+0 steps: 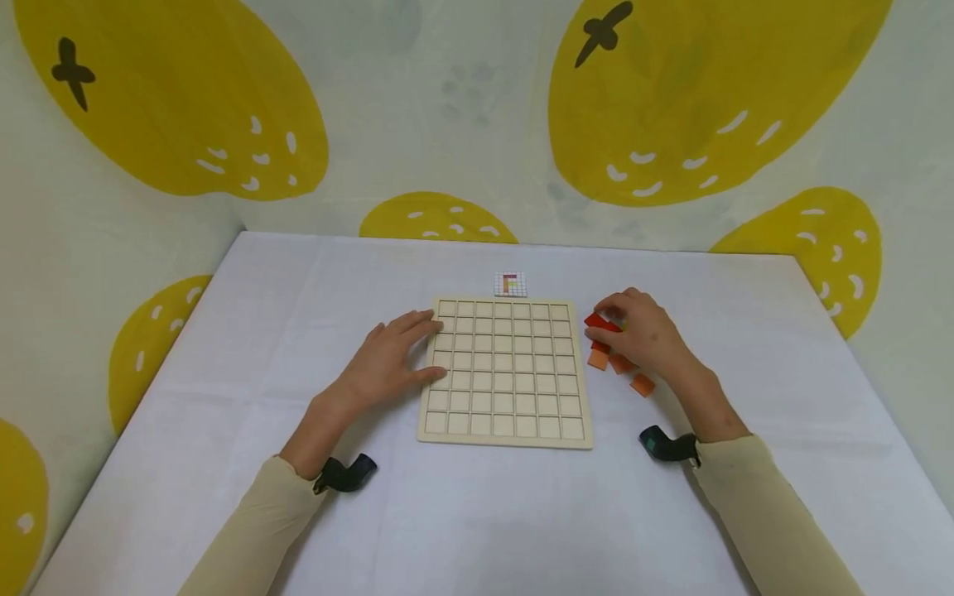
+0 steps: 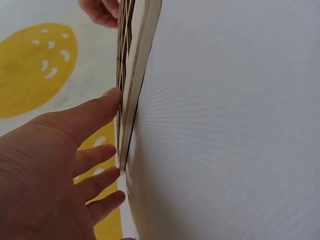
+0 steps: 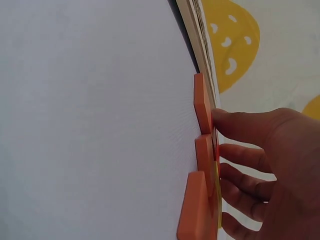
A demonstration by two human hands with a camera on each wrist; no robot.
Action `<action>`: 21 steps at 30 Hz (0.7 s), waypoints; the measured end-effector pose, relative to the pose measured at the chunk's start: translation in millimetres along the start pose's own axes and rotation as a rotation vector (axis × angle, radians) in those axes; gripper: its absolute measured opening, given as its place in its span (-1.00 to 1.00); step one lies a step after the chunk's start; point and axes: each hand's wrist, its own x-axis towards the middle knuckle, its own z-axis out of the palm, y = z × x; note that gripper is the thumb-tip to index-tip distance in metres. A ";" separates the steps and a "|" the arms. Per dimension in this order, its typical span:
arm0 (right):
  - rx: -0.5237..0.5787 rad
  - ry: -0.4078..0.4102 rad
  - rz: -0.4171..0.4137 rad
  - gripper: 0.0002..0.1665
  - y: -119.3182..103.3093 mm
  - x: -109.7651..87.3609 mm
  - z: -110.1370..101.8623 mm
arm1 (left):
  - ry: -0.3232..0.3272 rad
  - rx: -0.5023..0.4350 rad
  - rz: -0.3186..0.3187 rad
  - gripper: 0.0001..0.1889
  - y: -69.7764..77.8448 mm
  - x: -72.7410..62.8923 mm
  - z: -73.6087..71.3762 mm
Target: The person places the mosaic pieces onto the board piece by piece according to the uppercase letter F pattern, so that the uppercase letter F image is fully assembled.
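A square wooden board (image 1: 505, 442) with a raised grid lies flat on the white-covered table. My left hand (image 1: 383, 362) rests at its left edge, fingers spread and fairly straight, with the thumb over the grid's left column. Just off the board's right side, my right hand (image 1: 647, 333) bends over a small pile of square tiles. Its thumb and index finger pinch at a red tile (image 1: 596, 321); the other fingers curve behind. Several orange tiles (image 1: 599, 359) lie close by, and the right wrist view shows an orange tile (image 3: 194, 212) standing out nearest. A yellow tile (image 3: 219, 200) is partly hidden.
A small pattern card (image 1: 510, 284) with a coloured grid lies behind the board. The white tabletop (image 1: 477, 521) extends around the board, and fabric walls (image 1: 447, 124) printed with large yellow fruit rise at the back and sides. A black wrist mount (image 1: 346, 474) sticks out by the left sleeve.
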 end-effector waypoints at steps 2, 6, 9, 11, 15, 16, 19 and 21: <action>-0.015 0.003 0.023 -0.48 -0.8 0.7 0.5 | -0.011 -0.002 -0.003 -0.18 0.0 -0.1 0.9; -0.030 0.013 0.050 -0.50 -3.8 2.0 0.9 | -0.039 -0.006 -0.019 -0.13 -0.6 -0.9 1.7; -0.023 0.012 0.058 -0.52 -6.0 2.0 0.1 | -0.050 -0.011 -0.021 -0.10 -0.2 -1.8 0.5; -0.017 0.006 0.063 -0.54 -7.2 1.8 -0.6 | -0.053 -0.010 -0.015 -0.09 0.4 -2.1 -0.4; -0.009 -0.006 0.059 -0.57 -7.8 1.9 -1.5 | -0.056 -0.018 -0.008 -0.08 1.1 -2.6 -1.3; -0.006 -0.007 0.056 -0.58 -7.8 2.1 -1.7 | -0.056 -0.018 -0.007 -0.08 1.2 -2.7 -1.3; 0.003 -0.010 0.045 -0.59 -7.5 2.8 -2.6 | -0.055 -0.017 -0.004 -0.07 1.3 -2.7 -1.2; 0.010 -0.012 0.042 -0.58 -8.2 3.0 -3.8 | -0.055 -0.015 -0.003 -0.07 1.4 -2.5 -0.9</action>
